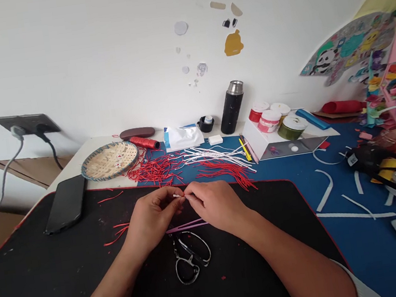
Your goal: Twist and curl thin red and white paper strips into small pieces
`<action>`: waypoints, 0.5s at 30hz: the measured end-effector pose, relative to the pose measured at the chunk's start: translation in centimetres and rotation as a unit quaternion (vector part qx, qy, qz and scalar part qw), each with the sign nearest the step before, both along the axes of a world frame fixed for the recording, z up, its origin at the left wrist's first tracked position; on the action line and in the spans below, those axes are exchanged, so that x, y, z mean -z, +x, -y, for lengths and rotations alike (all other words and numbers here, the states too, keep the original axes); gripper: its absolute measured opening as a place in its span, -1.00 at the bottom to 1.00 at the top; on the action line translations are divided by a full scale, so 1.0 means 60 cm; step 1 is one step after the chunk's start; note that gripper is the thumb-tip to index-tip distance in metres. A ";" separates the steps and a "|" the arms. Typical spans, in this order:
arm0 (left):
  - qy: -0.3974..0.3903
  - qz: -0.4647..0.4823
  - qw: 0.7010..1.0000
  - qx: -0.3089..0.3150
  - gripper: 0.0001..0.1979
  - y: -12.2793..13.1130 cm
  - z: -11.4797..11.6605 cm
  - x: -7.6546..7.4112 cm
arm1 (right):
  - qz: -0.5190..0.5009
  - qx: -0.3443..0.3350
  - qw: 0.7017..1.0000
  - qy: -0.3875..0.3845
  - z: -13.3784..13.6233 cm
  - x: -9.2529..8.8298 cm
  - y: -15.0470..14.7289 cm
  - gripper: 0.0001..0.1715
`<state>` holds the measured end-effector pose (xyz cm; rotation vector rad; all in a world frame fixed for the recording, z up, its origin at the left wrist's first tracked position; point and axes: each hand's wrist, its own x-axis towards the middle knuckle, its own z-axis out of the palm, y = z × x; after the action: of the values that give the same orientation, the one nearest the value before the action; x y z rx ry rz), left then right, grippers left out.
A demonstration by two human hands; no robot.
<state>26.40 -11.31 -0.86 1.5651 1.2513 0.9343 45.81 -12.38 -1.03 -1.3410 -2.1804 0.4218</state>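
Over the black mat, my left hand (152, 218) and my right hand (216, 204) meet with their fingertips pinched together. A small white piece (177, 195), perhaps a bit of strip, shows between the left thumb and index finger, with a hint of red beside it. What the right fingertips pinch is too small to make out. Below the hands lie black-and-silver scissors (194, 261), their blades hidden. Purple tweezers (189, 225) lie just under the hands, partly covered. A few red cord pieces (117, 232) rest left of my left hand.
Behind the mat lie red cords (159, 169), white strips (217, 154), a red thread spool (145, 142) and a woven basket (110, 160). A black flask (232, 108) stands near lidded jars (269, 120). A phone (66, 205) lies left; paper strips (356, 215) are scattered right.
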 end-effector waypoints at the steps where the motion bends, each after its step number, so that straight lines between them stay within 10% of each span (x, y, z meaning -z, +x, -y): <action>1: -0.002 0.007 1.000 -0.001 -0.91 0.000 0.000 -0.001 | -0.004 0.001 1.000 -0.003 0.000 0.000 0.000 -0.81; 15: -0.094 0.179 0.979 -0.013 -0.64 -0.004 -0.010 -0.022 | -0.316 0.011 0.927 -0.201 0.002 -0.003 -0.009 -0.85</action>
<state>26.15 -10.69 0.47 1.1736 1.0709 1.0294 45.27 -12.48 -0.82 -1.1969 -1.5834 1.1636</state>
